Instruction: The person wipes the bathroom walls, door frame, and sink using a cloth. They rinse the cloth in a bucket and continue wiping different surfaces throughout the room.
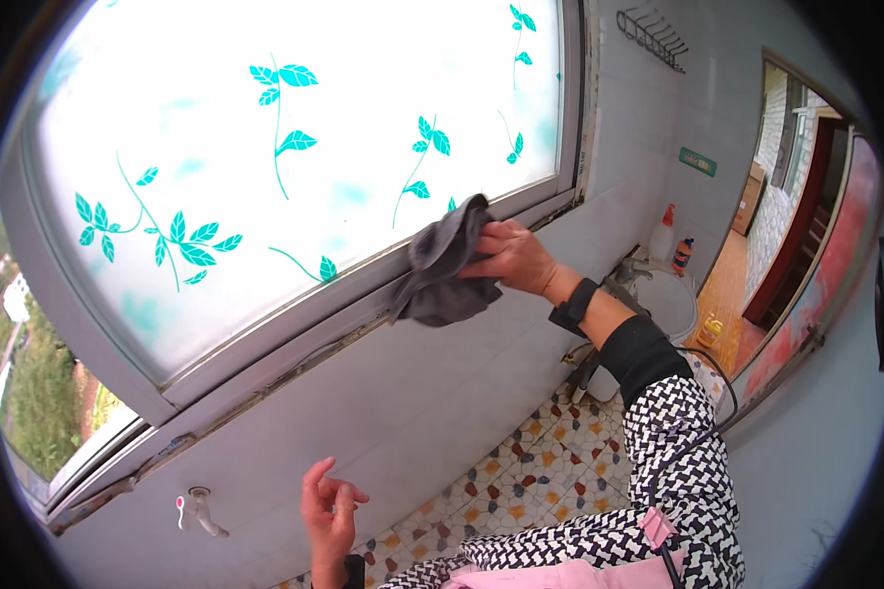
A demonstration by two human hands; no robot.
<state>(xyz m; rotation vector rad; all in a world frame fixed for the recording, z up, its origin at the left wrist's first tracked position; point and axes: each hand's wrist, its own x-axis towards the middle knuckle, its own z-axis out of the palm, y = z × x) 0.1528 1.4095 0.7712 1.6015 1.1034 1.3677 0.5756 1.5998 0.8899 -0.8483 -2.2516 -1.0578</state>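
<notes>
My right hand (512, 258) holds a bunched dark grey cloth (449, 276) against the lower rail of the window frame (265, 324). Part of the cloth hangs down over the sill edge. Above it is a frosted window pane (353, 147) with green leaf patterns. Low in the view, my left hand (330, 508) hangs in the air before the white wall, holding nothing, its fingers slightly curled and apart. To its left a white tap (200, 512) sticks out of the wall.
A washbasin (663, 298) with a faucet stands at the right, with a white pump bottle (663, 235) and an orange bottle (682, 256) behind it. A hook rack (652, 40) hangs above. The doorway (762, 243) is at the right; pebble-patterned tiles (516, 486) cover the floor.
</notes>
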